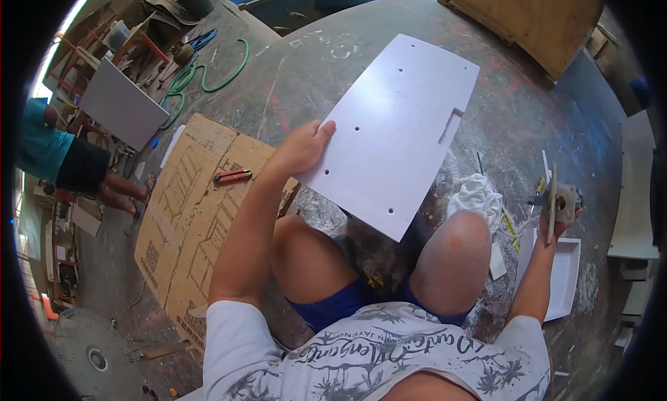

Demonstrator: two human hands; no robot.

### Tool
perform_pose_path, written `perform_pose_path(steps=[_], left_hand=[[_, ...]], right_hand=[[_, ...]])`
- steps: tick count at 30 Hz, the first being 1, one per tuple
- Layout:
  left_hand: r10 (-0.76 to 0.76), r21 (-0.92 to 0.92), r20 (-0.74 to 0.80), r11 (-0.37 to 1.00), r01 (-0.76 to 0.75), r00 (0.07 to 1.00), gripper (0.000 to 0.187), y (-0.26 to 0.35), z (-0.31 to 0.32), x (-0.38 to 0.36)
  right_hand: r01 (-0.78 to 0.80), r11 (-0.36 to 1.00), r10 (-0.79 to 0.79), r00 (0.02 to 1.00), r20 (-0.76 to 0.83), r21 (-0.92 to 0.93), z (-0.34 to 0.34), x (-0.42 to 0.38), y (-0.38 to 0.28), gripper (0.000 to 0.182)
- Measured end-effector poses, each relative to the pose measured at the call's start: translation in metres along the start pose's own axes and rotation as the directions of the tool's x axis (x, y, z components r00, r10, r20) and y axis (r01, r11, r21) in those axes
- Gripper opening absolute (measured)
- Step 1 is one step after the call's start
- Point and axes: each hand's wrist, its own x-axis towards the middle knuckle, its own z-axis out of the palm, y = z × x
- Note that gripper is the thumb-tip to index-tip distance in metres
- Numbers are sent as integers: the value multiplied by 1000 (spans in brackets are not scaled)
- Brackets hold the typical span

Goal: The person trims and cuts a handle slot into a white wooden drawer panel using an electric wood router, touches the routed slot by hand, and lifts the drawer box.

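A white panel [396, 130] with several small drilled holes and a notch in its right edge slants up over my knees. My left hand [307, 148] is closed on the panel's left edge, thumb on the top face. Out to the right, my right hand [561, 227] is closed around a squarish grey tool with a round hole [567, 203], which hides most of the fingers. A thin wooden strip [552, 203] stands upright against that tool. Near this hand lie a white shallow tray [574, 279] and a crumpled white cloth [476, 196].
Flattened cardboard [167, 213] lies on my left with a red utility knife [232, 176] on it. Beyond are a green hose [204, 78], another panel [124, 103] and a person [76, 151] standing. A fan [97, 359] is lower left. A wooden cabinet [521, 15] stands ahead.
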Motion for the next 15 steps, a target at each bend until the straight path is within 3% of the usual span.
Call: perform_pose_path(steps=[2, 4, 5, 6, 7, 10, 12, 15], left_hand=[[-90, -159, 55, 982, 97, 994, 51, -4, -1, -10], [-135, -342, 43, 929, 141, 990, 50, -11, 4, -27], [-155, -427, 43, 890, 158, 987, 50, -13, 7, -38], [-182, -443, 21, 880, 172, 983, 50, -15, 10, -49], [-207, -462, -3, 868, 182, 978, 50, -15, 13, -60], [-253, -496, -98, 851, 173, 962, 49, -12, 23, -96], [-212, -525, -164, 846, 97, 963, 49, -18, 27, -106], [-140, -330, -154, 940, 82, 978, 49, -26, 11, -105]], right_hand=[[-85, 992, 59, 964, 261, 90, 28, 5, -4, 89], [-63, 996, 43, 958, 284, 63, 73, 3, -5, 95], [19, 1000, -16, 987, 159, -17, 107, -5, -5, 99], [92, 990, -89, 995, 36, -109, 126, -6, -5, 103], [120, 981, -103, 988, 117, -151, 125, 10, -7, 103], [102, 974, -92, 994, 56, -204, 205, 4, 2, 102], [134, 959, -92, 981, 172, -251, 244, 12, 16, 90], [235, 932, -160, 950, 268, -275, 293, 32, 51, 68]])
